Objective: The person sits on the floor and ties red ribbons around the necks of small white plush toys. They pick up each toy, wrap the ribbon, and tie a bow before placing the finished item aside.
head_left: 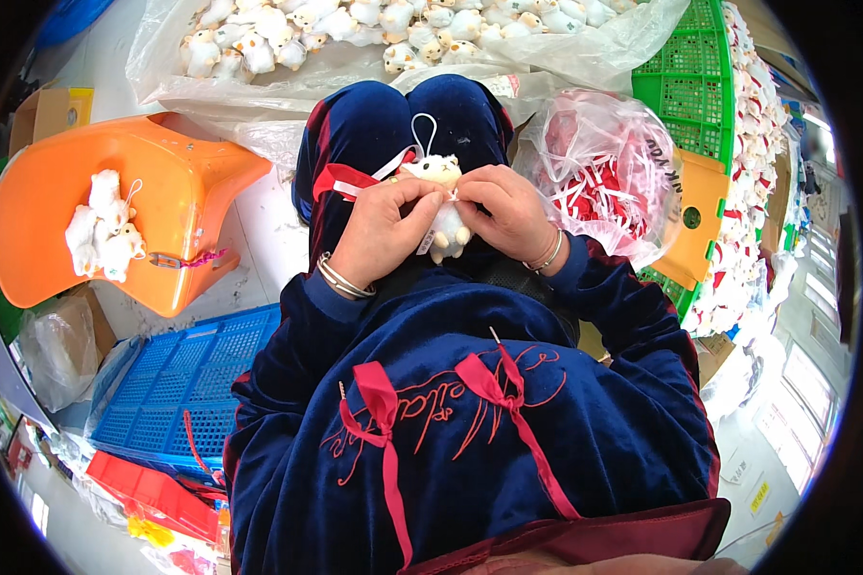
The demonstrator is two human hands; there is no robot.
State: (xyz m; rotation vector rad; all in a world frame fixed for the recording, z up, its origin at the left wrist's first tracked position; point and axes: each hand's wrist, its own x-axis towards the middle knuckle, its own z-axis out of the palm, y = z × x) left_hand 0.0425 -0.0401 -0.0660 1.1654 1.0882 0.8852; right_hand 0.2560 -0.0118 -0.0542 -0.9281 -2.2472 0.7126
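Observation:
Above my lap is a small white plush animal [448, 228] with a cream head, a white hanging loop [424, 132] on top and a small tag at its side. A red cloth piece [340, 181] with white ribbon edging sticks out to the left behind its head. My left hand [384, 228] is closed at the toy's neck, thumb and finger pinching the white ribbon. From the other side, my right hand [510, 213] pinches the ribbon at the same spot. The fingertips nearly meet and partly hide the ribbon.
An orange stool [43, 206] at left carries several white plush toys [105, 230] and small thread snips [174, 261]. More plush toys [278, 38] lie on plastic sheeting ahead. At right are a bag of red-and-white pieces [599, 182] and a green crate [686, 77]; a blue crate [177, 383] stands lower left.

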